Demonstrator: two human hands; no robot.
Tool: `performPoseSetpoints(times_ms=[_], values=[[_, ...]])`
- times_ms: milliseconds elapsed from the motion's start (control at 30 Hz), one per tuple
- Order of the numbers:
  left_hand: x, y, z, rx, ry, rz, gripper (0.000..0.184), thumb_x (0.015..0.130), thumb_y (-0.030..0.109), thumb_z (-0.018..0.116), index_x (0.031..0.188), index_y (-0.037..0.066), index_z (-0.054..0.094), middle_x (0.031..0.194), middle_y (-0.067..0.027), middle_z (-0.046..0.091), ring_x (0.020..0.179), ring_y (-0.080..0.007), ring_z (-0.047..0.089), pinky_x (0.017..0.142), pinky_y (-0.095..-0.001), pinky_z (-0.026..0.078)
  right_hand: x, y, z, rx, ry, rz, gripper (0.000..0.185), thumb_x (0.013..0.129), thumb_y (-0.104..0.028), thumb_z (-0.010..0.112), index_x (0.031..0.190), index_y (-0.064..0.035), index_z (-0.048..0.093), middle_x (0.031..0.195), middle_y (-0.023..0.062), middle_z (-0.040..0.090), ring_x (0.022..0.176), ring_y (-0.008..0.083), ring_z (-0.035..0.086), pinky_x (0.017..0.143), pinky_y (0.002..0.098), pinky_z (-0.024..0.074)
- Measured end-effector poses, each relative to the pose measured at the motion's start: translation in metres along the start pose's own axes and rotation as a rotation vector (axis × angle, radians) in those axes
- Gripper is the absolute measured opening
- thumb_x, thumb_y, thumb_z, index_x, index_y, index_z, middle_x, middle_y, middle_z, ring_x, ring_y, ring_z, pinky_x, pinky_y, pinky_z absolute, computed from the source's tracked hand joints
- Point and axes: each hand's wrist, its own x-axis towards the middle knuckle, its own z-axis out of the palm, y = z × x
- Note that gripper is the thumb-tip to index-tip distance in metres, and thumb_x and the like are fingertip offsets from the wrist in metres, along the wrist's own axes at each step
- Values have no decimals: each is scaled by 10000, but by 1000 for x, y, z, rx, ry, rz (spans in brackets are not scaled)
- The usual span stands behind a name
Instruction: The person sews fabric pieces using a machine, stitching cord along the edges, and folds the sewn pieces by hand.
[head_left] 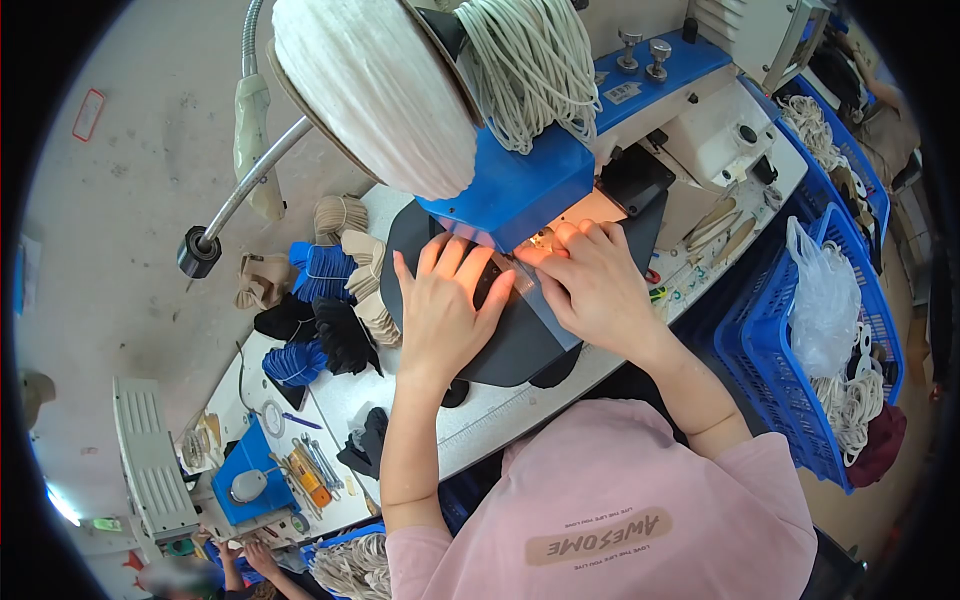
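Note:
Both hands are at the lit needle area of a blue and white sewing machine point(530, 180). My left hand point(445, 305) lies palm down on the dark work plate point(530, 340), its fingers spread near the machine head. Close by on the right, my right hand point(590, 275) has its thumb and fingers bent together beside the needle area. Whatever is between those fingers is too small to make out. Above the head hang a large white roll point(375, 95) and a bundle of pale cord point(530, 65).
Blue, black and beige cord bundles point(325, 270) lie left of the plate. Blue baskets point(760, 350) with cords and a plastic bag point(825, 300) stand at the right. Tools point(310, 475) lie at the lower left, near another person's hands point(245, 560).

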Motion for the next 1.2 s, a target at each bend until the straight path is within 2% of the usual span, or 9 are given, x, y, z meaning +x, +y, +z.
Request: performPoseSetpoints(times_ms=[267, 433, 567, 700, 867, 1133, 1200], values=[[-12, 5, -2, 59, 73, -41, 331, 886, 293, 660, 1141, 82, 663, 1250, -93, 574, 1198, -309, 497, 1037, -683, 275, 1, 1, 0, 78, 86, 12, 198, 813, -130, 651, 998, -89, 708, 847, 86, 596, 869, 261, 554, 850, 396, 401], [-27, 21, -12, -2, 6, -30, 305, 903, 256, 647, 1163, 96, 652, 1299, -101, 546, 1212, -315, 487, 1062, -632, 267, 0, 1, 2, 131, 160, 13, 132, 777, -95, 675, 904, -78, 703, 803, 51, 605, 799, 234, 563, 817, 375, 419], [-35, 29, -13, -28, -16, -5, 324, 893, 256, 661, 1176, 100, 653, 1276, -104, 547, 1203, -314, 492, 1072, -635, 253, 0, 2, 3, 189, 187, 0, 130, 759, -78, 671, 886, -77, 699, 791, 44, 620, 790, 228, 578, 816, 365, 427], [-39, 32, -13, -85, -43, 21, 351, 876, 251, 679, 1189, 93, 651, 1244, -109, 548, 1247, -314, 480, 1083, -639, 238, -1, 2, -2, 268, 159, -56, 147, 729, -33, 672, 866, -70, 709, 796, 52, 632, 810, 237, 597, 830, 356, 434], [-41, 30, -12, -141, -58, 50, 390, 848, 259, 707, 1189, 79, 648, 1240, -113, 537, 1320, -330, 439, 1094, -636, 231, -3, 2, -8, 278, 79, -113, 136, 710, -42, 679, 840, -69, 710, 796, 49, 627, 809, 231, 594, 830, 354, 433], [-39, 22, -13, -101, -64, 42, 416, 822, 265, 732, 1185, 79, 648, 1261, -160, 516, 1313, -374, 439, 1096, -618, 252, -2, 1, -8, 268, 91, -109, 124, 703, -35, 680, 824, -57, 702, 786, 54, 627, 783, 236, 595, 819, 361, 441], [-37, 23, -18, -87, -64, 46, 412, 822, 258, 731, 1186, 85, 649, 1255, -173, 517, 1292, -385, 452, 1091, -583, 290, -2, 2, -4, 324, 163, 16, 122, 707, -19, 672, 824, -46, 689, 780, 66, 630, 767, 248, 600, 807, 366, 450]])
